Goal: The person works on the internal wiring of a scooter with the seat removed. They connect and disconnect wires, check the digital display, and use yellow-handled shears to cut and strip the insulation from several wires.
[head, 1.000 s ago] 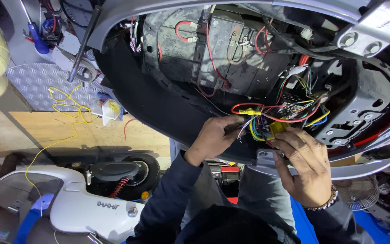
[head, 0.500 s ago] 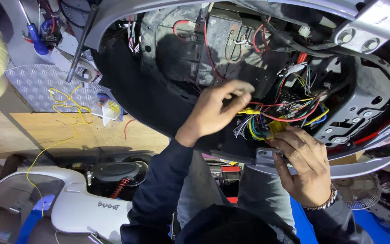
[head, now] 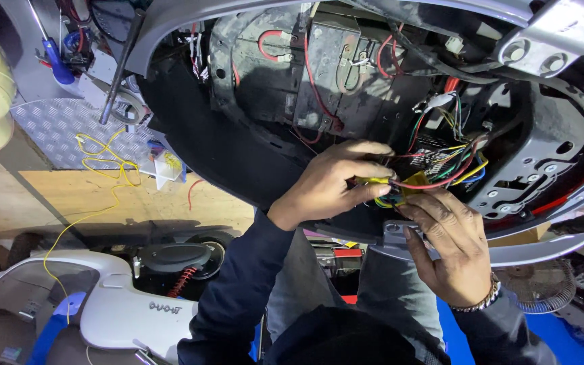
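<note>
Inside scooter shell [head: 238,155], both hands [head: 336,186] [head: 451,247] pinch wire bundle [head: 434,172].

A scooter repair workshop — opened scooter body [head: 535,169] with bared wiring [head: 441,169], hanging tools [head: 55,57], another scooter [head: 130,311].

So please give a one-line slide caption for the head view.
Left hand and right hand pinch a coloured wire bundle inside an opened scooter body.

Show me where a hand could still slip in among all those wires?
Bare black panel left of the left hand is free. Crowded: the multicoloured wire bundle both hands pinch, right hand beneath, and the red-wired grey box above.
</note>
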